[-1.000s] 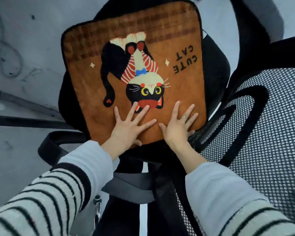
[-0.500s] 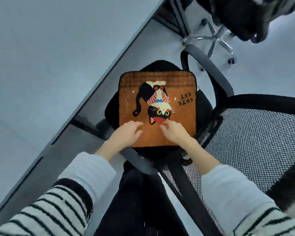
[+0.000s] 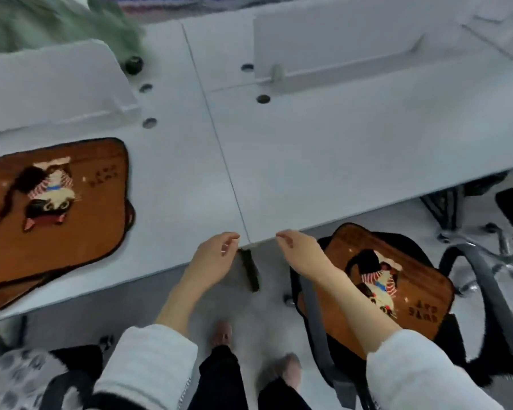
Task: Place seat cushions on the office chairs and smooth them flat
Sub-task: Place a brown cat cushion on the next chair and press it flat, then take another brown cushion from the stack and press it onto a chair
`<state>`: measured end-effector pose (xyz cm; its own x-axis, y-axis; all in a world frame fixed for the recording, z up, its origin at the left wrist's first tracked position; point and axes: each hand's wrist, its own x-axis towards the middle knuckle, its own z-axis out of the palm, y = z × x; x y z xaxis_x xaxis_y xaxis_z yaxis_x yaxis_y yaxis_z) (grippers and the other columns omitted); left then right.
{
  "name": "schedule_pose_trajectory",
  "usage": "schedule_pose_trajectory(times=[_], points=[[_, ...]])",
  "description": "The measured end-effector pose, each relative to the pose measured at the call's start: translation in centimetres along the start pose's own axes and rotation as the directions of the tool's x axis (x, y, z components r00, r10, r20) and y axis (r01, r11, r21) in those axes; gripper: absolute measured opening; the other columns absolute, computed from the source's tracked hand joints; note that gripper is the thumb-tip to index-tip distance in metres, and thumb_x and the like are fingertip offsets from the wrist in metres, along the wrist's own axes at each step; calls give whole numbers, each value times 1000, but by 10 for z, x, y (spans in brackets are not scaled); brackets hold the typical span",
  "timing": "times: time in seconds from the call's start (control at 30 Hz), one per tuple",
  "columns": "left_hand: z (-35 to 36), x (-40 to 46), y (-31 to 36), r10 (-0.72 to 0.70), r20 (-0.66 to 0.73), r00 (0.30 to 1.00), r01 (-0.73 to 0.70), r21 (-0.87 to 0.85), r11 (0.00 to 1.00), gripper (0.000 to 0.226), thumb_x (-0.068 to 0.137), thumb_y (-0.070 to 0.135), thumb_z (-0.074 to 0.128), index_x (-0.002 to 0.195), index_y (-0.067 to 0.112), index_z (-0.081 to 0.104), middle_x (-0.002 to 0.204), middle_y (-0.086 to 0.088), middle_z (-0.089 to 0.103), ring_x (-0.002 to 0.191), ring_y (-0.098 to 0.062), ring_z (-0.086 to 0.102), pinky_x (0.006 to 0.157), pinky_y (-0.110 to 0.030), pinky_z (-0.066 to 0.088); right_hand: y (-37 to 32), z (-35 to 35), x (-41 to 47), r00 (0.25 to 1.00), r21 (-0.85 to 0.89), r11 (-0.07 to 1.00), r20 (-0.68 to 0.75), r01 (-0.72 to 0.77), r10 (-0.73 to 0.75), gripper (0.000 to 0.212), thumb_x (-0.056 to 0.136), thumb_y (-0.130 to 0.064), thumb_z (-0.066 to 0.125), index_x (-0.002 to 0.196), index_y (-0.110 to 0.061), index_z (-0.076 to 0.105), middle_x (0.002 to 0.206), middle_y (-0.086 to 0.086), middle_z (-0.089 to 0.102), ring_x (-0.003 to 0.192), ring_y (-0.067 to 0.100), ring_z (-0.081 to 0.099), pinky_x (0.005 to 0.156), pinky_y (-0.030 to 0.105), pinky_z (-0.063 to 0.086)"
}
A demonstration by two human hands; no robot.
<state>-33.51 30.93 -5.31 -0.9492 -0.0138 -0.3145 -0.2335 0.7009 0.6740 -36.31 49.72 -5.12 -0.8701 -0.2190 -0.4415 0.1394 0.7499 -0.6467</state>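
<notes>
A brown cat-print seat cushion (image 3: 397, 294) lies flat on the black office chair (image 3: 421, 250) at the lower right. A stack of matching cushions (image 3: 57, 202) rests on the white desk (image 3: 308, 149) at the left, its lower layers showing at the near edge. My left hand (image 3: 214, 255) and my right hand (image 3: 299, 247) hover side by side at the desk's front edge, between the stack and the chair. Both hold nothing, with fingers loosely curled and apart. My right forearm crosses over the chair's cushion.
White desk dividers (image 3: 323, 51) stand at the back of the desk, with a green fuzzy thing (image 3: 57, 22) at the top left. Another chair's mesh back (image 3: 18, 377) is at the lower left. A chrome chair base (image 3: 492, 255) sits at the right. My feet (image 3: 222, 335) stand on the grey floor.
Both hands have lifted off the cushion on the chair. My view swung up and left, so the desk and the cushion stack now appear and the chair sits at the right.
</notes>
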Motion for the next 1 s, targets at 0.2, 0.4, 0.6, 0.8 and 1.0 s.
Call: schedule_pose_trajectory(times=[0.2, 0.4, 0.6, 0.8, 1.0], points=[[-93, -9, -103, -126, -144, 982, 117, -68, 991, 32, 98, 20, 42, 127, 15, 55, 132, -2, 56, 117, -16, 53, 93, -17, 33, -103, 68, 48, 988, -76, 989, 106, 124, -116, 38, 99, -32, 39, 131, -15, 52, 127, 5, 60, 116, 21, 55, 91, 26, 40], [-207, -14, -230, -263, -274, 925, 262, -42, 964, 36, 98, 18, 41, 133, 13, 51, 142, -5, 47, 132, -18, 42, 107, -27, 31, -221, 153, 103, 968, -118, 974, 183, 194, -170, 39, 99, -32, 39, 133, -14, 50, 131, 5, 57, 120, 21, 53, 97, 29, 40], [-274, -12, -329, -391, -334, 858, 423, 27, 906, 48, 100, 24, 36, 146, 17, 27, 157, -6, 16, 146, -23, 10, 118, -42, 16, -296, 218, 153, 966, -130, 982, 238, 137, -103, 50, 99, -31, 39, 144, -10, 32, 146, 10, 41, 133, 26, 42, 107, 34, 35], [-305, -1, -395, -550, -329, 767, 612, 122, 781, 58, 100, 32, 29, 150, 17, 4, 158, -10, -3, 146, -29, -2, 116, -51, 8, -313, 243, 199, 988, -20, 999, 153, -28, 31, 54, 98, -29, 40, 146, -13, 21, 147, 9, 39, 130, 32, 43, 105, 44, 39], [-329, 14, -431, -642, -352, 680, 693, 24, 721, 60, 99, 32, 30, 150, 19, 1, 157, -14, -3, 145, -32, 2, 114, -54, 8, -317, 261, 229, 982, 178, 967, -4, -184, 187, 48, 97, -23, 44, 141, -12, 28, 143, 12, 43, 128, 35, 45, 103, 49, 41]])
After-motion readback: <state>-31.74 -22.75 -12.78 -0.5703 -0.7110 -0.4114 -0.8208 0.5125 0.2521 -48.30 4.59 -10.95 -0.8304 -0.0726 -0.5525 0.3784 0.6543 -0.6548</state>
